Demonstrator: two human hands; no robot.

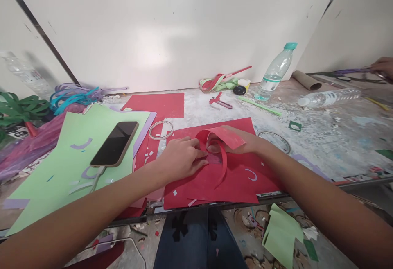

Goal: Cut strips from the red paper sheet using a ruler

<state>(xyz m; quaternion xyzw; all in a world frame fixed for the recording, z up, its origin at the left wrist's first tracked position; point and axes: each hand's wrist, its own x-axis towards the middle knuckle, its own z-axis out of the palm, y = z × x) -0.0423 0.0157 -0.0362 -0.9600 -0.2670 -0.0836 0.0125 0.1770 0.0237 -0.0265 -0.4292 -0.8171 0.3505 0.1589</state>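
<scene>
Both my hands meet over a red paper sheet [233, 183] lying at the table's front edge. My left hand [179, 158] is closed, its fingers pinching a curled red paper strip [222, 160] that loops up and hangs down over the sheet. My right hand [242, 144] lies mostly under a bent red paper flap [229, 134], with its fingers closed on that same red piece. A small lilac arc [251, 175] rests on the sheet beside my right wrist.
A phone [115, 143] lies on light green paper [76, 158] at left. A tape ring [161, 129], red scissors [220, 101], two water bottles [274, 72] [330, 97], a cardboard tube [307, 80] and coloured strips [70, 95] lie around. Another person's hand [382, 66] shows far right.
</scene>
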